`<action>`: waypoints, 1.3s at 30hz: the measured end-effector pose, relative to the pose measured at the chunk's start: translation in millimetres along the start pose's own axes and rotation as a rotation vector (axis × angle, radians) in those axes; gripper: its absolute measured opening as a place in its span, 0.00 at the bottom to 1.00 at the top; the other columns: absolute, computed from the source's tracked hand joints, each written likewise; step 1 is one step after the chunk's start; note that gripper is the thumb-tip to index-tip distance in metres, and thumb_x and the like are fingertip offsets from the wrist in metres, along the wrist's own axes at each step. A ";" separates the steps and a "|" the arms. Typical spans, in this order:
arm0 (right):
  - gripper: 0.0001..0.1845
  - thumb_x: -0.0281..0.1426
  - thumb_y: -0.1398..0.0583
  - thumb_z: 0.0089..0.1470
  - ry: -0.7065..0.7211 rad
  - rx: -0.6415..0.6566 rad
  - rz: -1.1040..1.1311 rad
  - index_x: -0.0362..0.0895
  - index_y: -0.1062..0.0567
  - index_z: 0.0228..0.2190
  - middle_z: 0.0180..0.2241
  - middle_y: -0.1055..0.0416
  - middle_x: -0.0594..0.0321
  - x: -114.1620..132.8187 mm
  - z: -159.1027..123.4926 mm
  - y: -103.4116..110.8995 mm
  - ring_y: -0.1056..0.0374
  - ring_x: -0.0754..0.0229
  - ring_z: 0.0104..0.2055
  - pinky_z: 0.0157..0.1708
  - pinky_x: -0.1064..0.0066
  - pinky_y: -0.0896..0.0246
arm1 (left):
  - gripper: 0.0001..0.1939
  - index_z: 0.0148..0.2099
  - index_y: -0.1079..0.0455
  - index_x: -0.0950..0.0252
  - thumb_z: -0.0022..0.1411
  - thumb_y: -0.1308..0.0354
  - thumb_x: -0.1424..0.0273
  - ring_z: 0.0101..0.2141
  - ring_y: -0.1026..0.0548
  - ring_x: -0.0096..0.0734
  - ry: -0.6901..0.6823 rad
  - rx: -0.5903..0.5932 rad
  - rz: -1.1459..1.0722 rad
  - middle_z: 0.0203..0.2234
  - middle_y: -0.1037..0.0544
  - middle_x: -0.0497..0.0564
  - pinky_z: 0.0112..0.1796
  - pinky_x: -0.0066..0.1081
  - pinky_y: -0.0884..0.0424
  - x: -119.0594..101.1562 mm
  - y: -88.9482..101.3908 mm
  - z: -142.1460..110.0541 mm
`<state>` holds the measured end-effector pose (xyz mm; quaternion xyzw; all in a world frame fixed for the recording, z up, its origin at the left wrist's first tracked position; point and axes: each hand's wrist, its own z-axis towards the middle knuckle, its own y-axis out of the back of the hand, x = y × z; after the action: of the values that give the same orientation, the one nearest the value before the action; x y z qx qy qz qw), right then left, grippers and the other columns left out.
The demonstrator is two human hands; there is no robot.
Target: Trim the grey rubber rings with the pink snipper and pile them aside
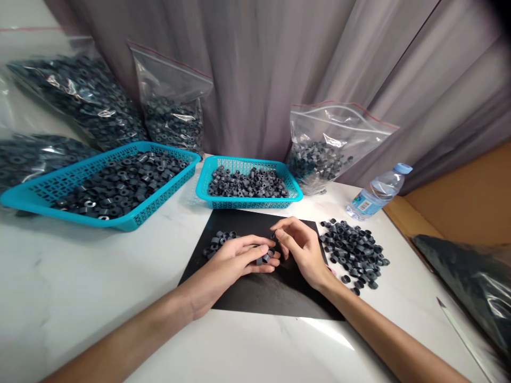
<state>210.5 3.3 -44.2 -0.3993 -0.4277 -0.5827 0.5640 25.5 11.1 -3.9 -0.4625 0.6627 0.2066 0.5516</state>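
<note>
Over a black mat (255, 298), my left hand (239, 255) is curled around several small dark grey rings (264, 257), the thumb resting on top of them. Just to its right, my right hand (299, 247) pinches one small dark ring (273, 234) between thumb and fingertips, close to the left fingers but apart from them. Behind the left hand a small heap of grey rings (219, 240) lies on the mat. Right of the right wrist a larger pile of dark caps or rings (353, 252) spreads on the white table.
A large blue basket (133, 217) and a smaller blue basket (249, 203) hold many dark pieces. Filled zip bags stand behind, one at left (171, 117) and one at right (323, 154). A water bottle (377, 192), a cardboard box (463, 197) and a dark plastic bag (471, 287) are at right.
</note>
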 end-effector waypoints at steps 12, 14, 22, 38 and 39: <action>0.12 0.39 0.37 0.59 -0.071 0.142 0.037 0.48 0.18 0.41 0.34 0.30 0.62 -8.1 0.8 5.4 0.38 0.66 0.26 0.22 0.74 0.43 | 0.12 0.43 0.23 0.70 0.68 0.44 0.67 0.43 0.19 0.44 -0.004 -0.066 -0.208 0.40 0.17 0.59 0.49 0.41 0.23 3.4 -1.8 2.7; 0.12 0.39 0.37 0.60 -0.084 0.136 0.023 0.49 0.18 0.42 0.34 0.31 0.62 -6.8 -0.2 6.3 0.39 0.67 0.26 0.22 0.74 0.43 | 0.12 0.43 0.23 0.70 0.68 0.44 0.67 0.43 0.19 0.43 -0.012 -0.061 -0.197 0.40 0.17 0.58 0.49 0.41 0.23 3.0 -2.1 2.4; 0.11 0.38 0.37 0.61 -0.145 0.180 0.068 0.49 0.18 0.42 0.31 0.34 0.65 1.7 -7.4 6.1 0.39 0.68 0.26 0.24 0.74 0.44 | 0.19 0.49 0.23 0.67 0.69 0.45 0.58 0.45 0.20 0.40 -0.057 0.034 -0.120 0.39 0.17 0.55 0.51 0.38 0.26 2.9 -3.3 -3.3; 0.12 0.40 0.36 0.59 -0.117 -0.058 0.002 0.45 0.27 0.36 0.30 0.33 0.67 -6.2 -12.1 2.3 0.42 0.70 0.24 0.21 0.77 0.44 | 0.13 0.41 0.25 0.67 0.68 0.44 0.62 0.44 0.19 0.40 -0.035 -0.006 -0.086 0.37 0.17 0.54 0.50 0.37 0.25 6.4 -3.8 0.3; 0.12 0.41 0.37 0.59 -0.127 -0.046 -0.006 0.44 0.27 0.35 0.29 0.34 0.68 -7.2 -10.1 4.1 0.42 0.70 0.23 0.21 0.76 0.44 | 0.13 0.41 0.25 0.67 0.68 0.44 0.62 0.44 0.19 0.40 -0.027 -0.019 -0.099 0.37 0.17 0.55 0.50 0.37 0.25 6.3 -4.3 0.2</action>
<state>215.1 -4.0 -54.0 -0.4469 -0.4502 -0.5676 0.5249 29.5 6.7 -8.7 -0.4972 0.6296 0.1915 0.5655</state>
